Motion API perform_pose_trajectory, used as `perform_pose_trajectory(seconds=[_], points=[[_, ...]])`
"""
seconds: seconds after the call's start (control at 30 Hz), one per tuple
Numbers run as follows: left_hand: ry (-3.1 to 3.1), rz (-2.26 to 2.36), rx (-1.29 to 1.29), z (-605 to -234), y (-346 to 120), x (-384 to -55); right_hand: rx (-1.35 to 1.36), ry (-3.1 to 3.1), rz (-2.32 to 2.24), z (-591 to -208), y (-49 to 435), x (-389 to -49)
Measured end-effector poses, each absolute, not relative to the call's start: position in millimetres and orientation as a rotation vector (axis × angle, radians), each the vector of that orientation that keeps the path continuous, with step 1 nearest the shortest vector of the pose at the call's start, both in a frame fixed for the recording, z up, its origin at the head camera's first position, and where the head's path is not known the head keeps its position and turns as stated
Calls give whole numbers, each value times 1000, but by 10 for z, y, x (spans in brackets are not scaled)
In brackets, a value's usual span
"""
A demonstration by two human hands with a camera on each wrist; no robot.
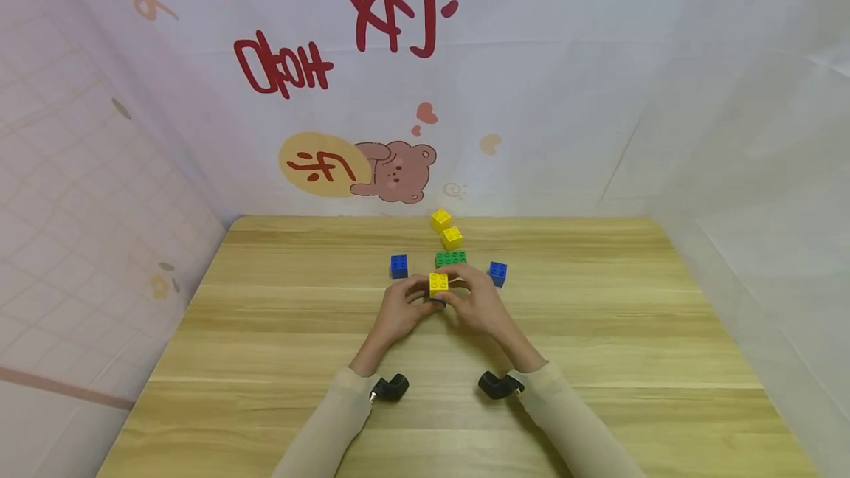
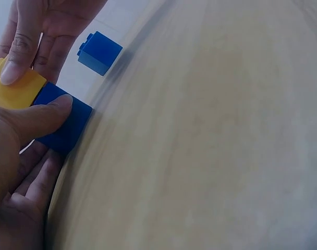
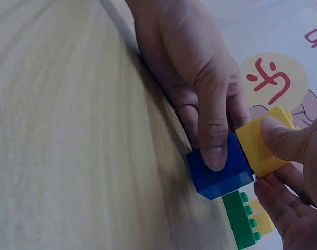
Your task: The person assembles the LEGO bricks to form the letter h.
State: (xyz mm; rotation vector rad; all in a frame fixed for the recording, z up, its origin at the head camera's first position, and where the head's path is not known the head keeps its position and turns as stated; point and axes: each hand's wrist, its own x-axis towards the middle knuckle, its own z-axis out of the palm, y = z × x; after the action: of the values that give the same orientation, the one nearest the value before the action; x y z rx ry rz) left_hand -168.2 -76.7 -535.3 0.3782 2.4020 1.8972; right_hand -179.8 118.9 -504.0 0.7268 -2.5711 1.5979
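Note:
Both hands meet over a two-block stack near the middle of the table. My left hand (image 1: 401, 310) pinches the lower blue block (image 3: 221, 174) between thumb and fingers, close to the tabletop. With thumb and fingertips, my right hand (image 1: 479, 303) grips the yellow block (image 1: 439, 284) on top of it. The two blocks sit one above the other, with a thin dark seam between them in the left wrist view. Just behind the hands lies a green block (image 1: 451, 258) with studs upward, partly covered by the right hand's fingers in the head view.
One loose blue block (image 1: 399, 266) stands left of the green one, and another blue block (image 1: 498, 273) stands right, beside the right hand. Two yellow blocks (image 1: 452, 237) lie farther back, near the table's rear edge and the printed wall cloth (image 1: 544, 109).

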Motion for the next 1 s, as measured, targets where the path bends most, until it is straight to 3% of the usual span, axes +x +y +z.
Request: perform_pose_trajectory(seconds=[1.0], points=[[2400,1900,336,-5358,-767,-1690,812,-2568,1367,-5064,1143,-1780]])
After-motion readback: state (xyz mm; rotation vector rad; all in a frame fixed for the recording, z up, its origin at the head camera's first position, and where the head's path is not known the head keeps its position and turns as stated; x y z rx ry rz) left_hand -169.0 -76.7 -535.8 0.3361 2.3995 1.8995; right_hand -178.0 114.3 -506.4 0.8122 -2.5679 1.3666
